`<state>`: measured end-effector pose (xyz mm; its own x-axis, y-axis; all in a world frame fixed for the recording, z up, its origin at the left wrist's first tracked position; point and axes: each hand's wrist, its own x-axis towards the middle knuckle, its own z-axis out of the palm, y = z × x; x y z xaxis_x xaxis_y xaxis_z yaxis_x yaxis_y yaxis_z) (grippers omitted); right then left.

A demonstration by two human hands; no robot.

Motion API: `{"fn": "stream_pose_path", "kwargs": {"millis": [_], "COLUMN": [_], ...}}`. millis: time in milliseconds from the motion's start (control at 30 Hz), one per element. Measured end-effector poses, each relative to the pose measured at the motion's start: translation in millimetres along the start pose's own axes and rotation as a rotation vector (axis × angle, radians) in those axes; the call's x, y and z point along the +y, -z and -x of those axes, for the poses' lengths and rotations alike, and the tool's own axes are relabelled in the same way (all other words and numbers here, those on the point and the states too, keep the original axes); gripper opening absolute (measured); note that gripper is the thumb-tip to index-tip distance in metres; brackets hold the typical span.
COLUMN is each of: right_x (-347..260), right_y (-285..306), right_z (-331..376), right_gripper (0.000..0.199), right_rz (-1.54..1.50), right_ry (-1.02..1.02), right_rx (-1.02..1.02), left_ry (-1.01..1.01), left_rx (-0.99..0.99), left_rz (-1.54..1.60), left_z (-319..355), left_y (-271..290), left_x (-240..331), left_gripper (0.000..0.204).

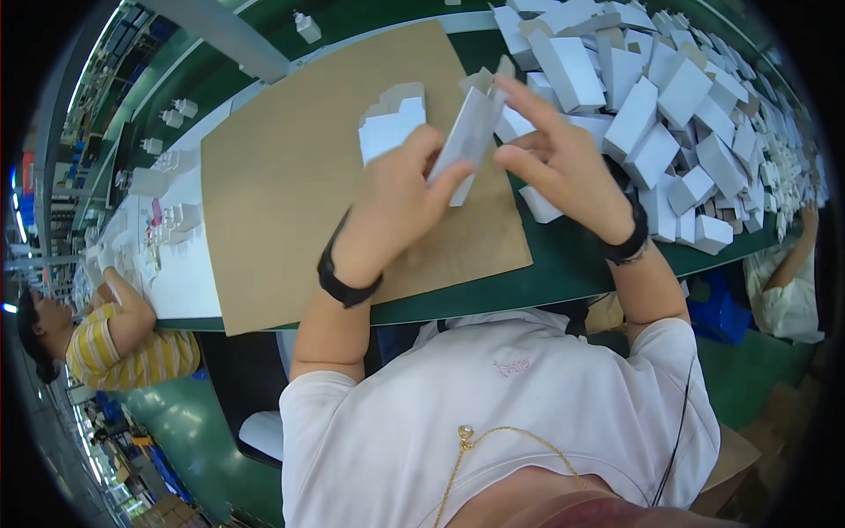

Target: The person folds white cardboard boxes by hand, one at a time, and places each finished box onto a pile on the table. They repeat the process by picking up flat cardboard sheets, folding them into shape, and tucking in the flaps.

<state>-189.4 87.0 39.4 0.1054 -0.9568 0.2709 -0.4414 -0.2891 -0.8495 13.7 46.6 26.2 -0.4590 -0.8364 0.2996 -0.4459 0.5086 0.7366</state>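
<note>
A small white carton [466, 132] stands tilted above a brown cardboard sheet, its end flaps raised at the top. My left hand [396, 189] is closed round its lower part, thumb on the near face. My right hand [563, 158] is beside the top of the carton, fingers apart, with the index fingertip at the raised flaps. Whether that fingertip presses on the flap, I cannot tell. Just behind my left hand, another white carton [392, 123] with unfolded flaps lies on the cardboard sheet [290, 194].
A large heap of white cartons [651, 114] covers the right of the green table [466, 297]. At the left, small boxes [176, 224] stand on a white surface near a seated person in a striped top [132, 348]. Another person's arm [797, 251] shows far right. Small white bottles [306, 26] stand beyond.
</note>
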Motion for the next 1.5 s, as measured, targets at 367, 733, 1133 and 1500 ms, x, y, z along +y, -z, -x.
{"fn": "stream_pose_path", "kwargs": {"millis": [367,733,1133,1500], "right_x": [11.0,-8.2,-1.0,-7.7], "right_y": [-10.6,-6.1,-29.6,1.9], "right_z": [-0.5,-0.1,2.0,-5.5], "right_gripper": [0.048,0.054,0.053,0.031], "right_rz": [0.102,0.093,0.349,-0.074], "right_ry": [0.267,0.158,0.297,0.052], "right_rx": [0.039,0.035,0.288,-0.129], "left_ry": [-0.299,-0.249,-0.235,-0.201], "left_rx": [0.12,0.116,0.26,-0.071], "left_rz": [-0.037,0.122,-0.037,0.624], "left_z": [10.1,19.6,22.5,17.8], "left_y": [-24.0,-29.2,-33.0,-31.8], "left_x": [11.6,9.1,12.1,-2.3], "left_gripper": [0.014,0.014,0.012,0.036]}}
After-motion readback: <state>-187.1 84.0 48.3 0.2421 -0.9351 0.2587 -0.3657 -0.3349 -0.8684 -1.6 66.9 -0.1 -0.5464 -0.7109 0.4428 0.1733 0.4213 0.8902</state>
